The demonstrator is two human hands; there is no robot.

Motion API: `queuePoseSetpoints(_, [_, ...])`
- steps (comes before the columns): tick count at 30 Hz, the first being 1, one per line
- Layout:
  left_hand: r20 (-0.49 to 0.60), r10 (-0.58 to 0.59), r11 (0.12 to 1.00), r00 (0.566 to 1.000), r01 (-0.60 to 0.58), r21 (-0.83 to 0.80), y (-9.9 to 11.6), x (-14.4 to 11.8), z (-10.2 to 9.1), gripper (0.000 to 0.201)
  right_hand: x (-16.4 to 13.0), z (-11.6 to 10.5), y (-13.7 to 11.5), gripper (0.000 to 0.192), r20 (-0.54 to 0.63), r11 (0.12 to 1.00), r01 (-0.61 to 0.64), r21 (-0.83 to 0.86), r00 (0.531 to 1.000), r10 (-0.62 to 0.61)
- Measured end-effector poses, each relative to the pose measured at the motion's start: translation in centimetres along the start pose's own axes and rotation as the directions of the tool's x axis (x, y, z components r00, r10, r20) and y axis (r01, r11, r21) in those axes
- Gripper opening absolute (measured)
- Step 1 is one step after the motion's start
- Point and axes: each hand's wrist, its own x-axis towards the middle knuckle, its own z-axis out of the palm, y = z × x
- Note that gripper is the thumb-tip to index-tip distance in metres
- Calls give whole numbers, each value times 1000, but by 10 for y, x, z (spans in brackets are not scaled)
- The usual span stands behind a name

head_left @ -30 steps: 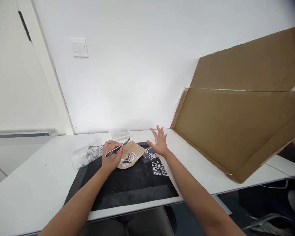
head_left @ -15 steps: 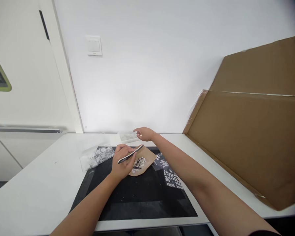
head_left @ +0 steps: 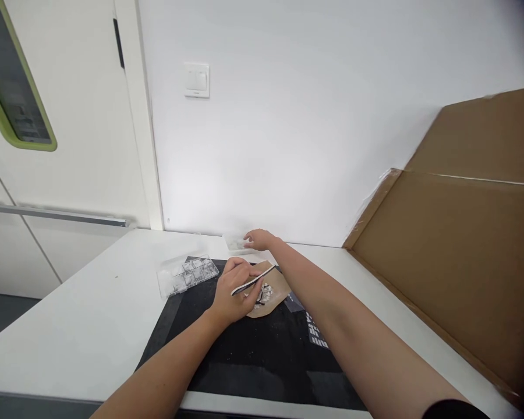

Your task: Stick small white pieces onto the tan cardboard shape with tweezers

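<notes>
My left hand [head_left: 233,291] holds a slim black and white nail file [head_left: 252,281] over the black mat [head_left: 244,349]. Just right of it lies a brown paper piece [head_left: 276,286] with a heap of small white and dark bits [head_left: 262,294]. My right hand [head_left: 258,238] reaches across to the back of the table and touches a small clear plastic box [head_left: 234,242] near the wall; whether it grips the box I cannot tell. A clear compartment box [head_left: 187,273] sits left of the mat.
A large brown cardboard sheet [head_left: 463,244] leans against the wall on the right, resting on the white table [head_left: 91,314]. Small white squares [head_left: 317,334] lie on the mat by my right forearm. A door with a green-framed window [head_left: 21,99] is at left.
My right hand moved from the mat's back right corner leftward to the small clear box by the wall. The view has swung left. My left hand keeps holding the file.
</notes>
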Motion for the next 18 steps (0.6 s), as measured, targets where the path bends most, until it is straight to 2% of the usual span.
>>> queuePoseSetpoints(5, [4,-2,1000,1000,2,-11,-1,-2,3,11,3,-18,-27,25,-85,993,109,-50,990,-113])
queuePoseSetpoints(8, [45,1,1000,999,0,-19,2,-5,5,10,3,-31,-59,39,-130,973,210,-96,967,-221])
queuePoseSetpoints(11, [98,16,999,995,-14,-30,5,-7,6,9,2,-42,-94,50,-97,936,316,-156,938,-332])
queuePoseSetpoints(15, [179,74,997,981,-72,-13,7,-7,6,12,5,-54,-127,54,-63,912,339,-231,930,-361])
queuePoseSetpoints(16, [201,91,996,975,-91,-9,7,-7,5,13,8,-56,-133,52,-41,908,347,-233,930,-366])
queuePoseSetpoints(18, [230,111,994,967,-112,-8,7,-5,3,15,14,-58,-141,36,46,902,377,-210,926,-376])
